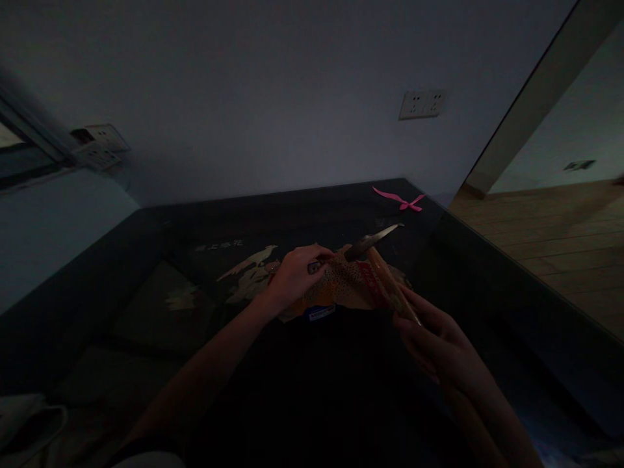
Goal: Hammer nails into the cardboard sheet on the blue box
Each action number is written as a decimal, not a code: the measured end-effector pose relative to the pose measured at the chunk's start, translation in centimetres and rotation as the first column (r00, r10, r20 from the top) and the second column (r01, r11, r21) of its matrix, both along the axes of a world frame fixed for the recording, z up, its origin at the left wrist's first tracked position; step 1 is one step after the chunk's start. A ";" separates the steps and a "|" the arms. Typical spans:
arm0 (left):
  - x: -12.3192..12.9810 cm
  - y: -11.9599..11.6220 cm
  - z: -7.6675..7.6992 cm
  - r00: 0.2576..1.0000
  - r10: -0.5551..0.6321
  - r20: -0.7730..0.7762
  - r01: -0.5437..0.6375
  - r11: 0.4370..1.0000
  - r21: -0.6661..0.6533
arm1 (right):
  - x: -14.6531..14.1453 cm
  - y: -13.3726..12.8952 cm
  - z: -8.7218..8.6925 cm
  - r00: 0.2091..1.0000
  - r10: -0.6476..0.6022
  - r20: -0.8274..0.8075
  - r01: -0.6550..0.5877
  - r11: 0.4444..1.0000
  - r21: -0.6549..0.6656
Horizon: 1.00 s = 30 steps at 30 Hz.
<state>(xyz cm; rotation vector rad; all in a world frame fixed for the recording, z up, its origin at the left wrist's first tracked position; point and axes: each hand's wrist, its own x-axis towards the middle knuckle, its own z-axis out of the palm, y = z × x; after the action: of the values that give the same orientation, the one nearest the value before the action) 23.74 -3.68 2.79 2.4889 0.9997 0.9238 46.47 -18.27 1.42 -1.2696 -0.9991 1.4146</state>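
Note:
My right hand [431, 335] is closed around a wooden-handled tool [390, 279]. Its metal head lies across the far end of the handle and narrows to a thin tip at the right. Beneath the tool's head is a crumpled tan and orange dotted packaging bag [353, 286] with a red strip and a blue label. My left hand [299, 273] presses on the bag's left part with fingers bent over it. The head's left end touches or overlaps the bag's upper edge; in the dim light I cannot tell which.
The bag rests on a dark glossy table [292, 214] with a printed pattern. A pink ribbon [407, 203] lies near its far right corner. Behind stands a pale wall with a socket plate [422, 104]. A white object [29, 416] sits at lower left.

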 end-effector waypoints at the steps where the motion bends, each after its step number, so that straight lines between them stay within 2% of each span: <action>1: 0.0 0.0 -0.1 1.000 0.001 0.019 -0.001 1.000 -0.002 | 0.0 0.0 0.1 1.000 0.001 0.003 -0.001 1.000 -0.005; 6: 0.1 -0.1 -0.6 0.993 0.026 0.117 -0.026 1.000 -0.003 | -0.1 -0.2 0.1 1.000 -0.029 -0.004 0.029 0.999 -0.023; 13: 0.1 0.0 -1.1 0.987 0.056 0.152 -0.044 0.996 -0.081 | -0.2 -0.1 0.0 0.999 -0.047 0.007 0.047 0.999 -0.016; 21: 0.1 0.0 -1.7 0.988 0.082 0.130 -0.050 0.972 -0.231 | -0.1 0.0 -0.1 1.000 -0.026 -0.006 0.026 1.000 -0.005; 30: 0.1 0.2 -1.9 0.986 0.061 0.155 -0.017 0.961 -0.275 | -0.3 0.0 0.0 1.000 -0.013 0.027 0.013 1.000 0.001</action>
<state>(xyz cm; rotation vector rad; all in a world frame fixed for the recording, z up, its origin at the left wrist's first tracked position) 23.82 -3.52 0.92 2.1380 1.0476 0.9143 46.22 -18.25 1.46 -1.2952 -1.0083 1.3902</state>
